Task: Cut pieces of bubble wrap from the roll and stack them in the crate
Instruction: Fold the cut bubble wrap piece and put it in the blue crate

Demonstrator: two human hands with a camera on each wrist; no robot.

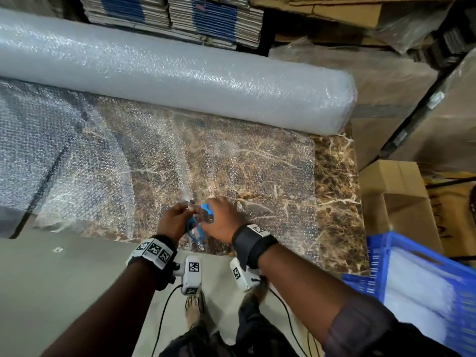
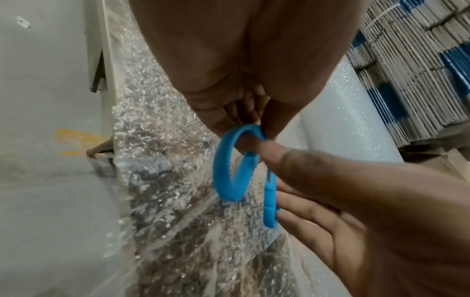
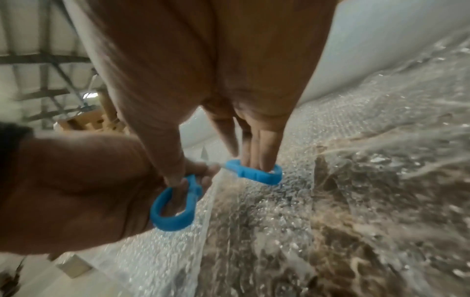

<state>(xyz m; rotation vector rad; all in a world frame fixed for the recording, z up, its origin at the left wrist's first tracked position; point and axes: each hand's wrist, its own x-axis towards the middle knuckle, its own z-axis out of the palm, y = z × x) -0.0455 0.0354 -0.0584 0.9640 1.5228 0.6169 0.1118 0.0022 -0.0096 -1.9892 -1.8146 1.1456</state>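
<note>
A fat roll of bubble wrap (image 1: 180, 83) lay across the far side of the marble-patterned table (image 1: 337, 191), its free sheet (image 1: 231, 171) drawn flat toward the person. Off the table's right corner sat the blue crate (image 1: 381, 256) with pale wrap already inside it — so some pieces looked cut and stacked, though how many could not be told. At the sheet's near edge both hands met on a pair of blue-handled scissors (image 1: 199, 222). The right hand (image 1: 221, 222) had its thumb and fingers curled through the two loops; the left hand (image 1: 175, 220) pinched the scissors close beside the handles. The blades were barely visible, so this cut appeared only just begun — the piece still had to be severed and carried to the crate.
</note>
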